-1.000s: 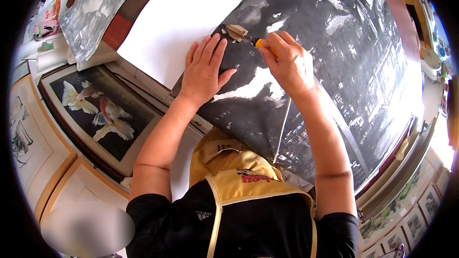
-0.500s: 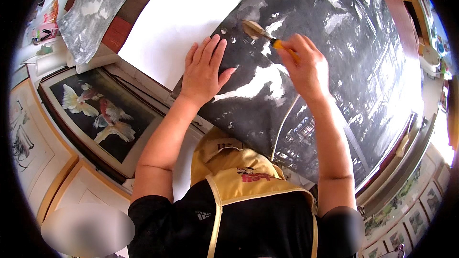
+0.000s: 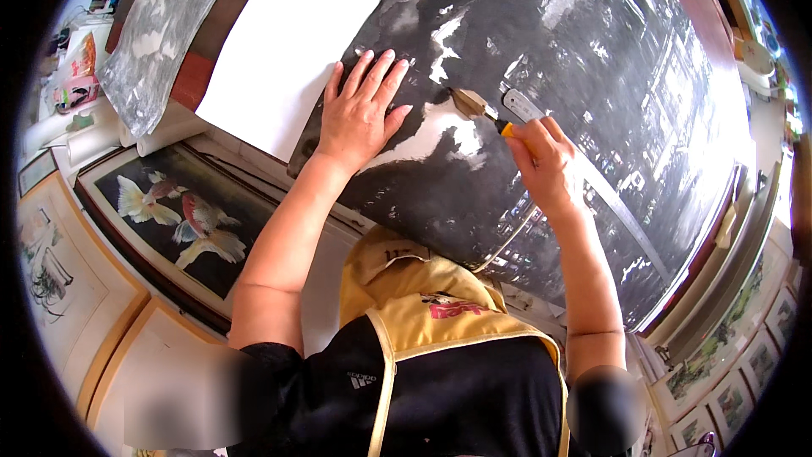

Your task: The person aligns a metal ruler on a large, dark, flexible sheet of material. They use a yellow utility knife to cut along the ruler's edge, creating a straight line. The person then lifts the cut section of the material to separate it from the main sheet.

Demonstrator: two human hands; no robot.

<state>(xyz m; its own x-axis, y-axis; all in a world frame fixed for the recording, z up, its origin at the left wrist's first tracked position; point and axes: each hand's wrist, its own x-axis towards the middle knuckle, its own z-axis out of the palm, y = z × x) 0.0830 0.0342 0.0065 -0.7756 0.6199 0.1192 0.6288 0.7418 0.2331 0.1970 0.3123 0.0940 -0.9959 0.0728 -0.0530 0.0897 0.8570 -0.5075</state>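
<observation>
My left hand (image 3: 359,123) lies flat with fingers spread, on the left part of a large dark sheet (image 3: 397,216) painted in black and grey with pale patches. In my right hand (image 3: 548,165) I grip the yellow handle of a brush (image 3: 475,104). Its broad brown and cream head points left, over or touching the upper edge of a white patch (image 3: 436,131); contact cannot be made out. A metal ruler (image 3: 622,216) lies on the sheet, running beside my right hand and forearm. Close to my apron is a thin pale strip (image 3: 507,241).
A blank white sheet (image 3: 279,42) borders the dark one at left. Beyond it hangs a grey painted strip (image 3: 161,42). A framed goldfish picture (image 3: 182,211) and other framed works stand at lower left. Small pictures (image 3: 732,402) line the lower right.
My right hand has brought the brush nearer to me and slightly right. The ruler's far end now shows. My left hand stays flat on the sheet, and the whole view has shifted a little.
</observation>
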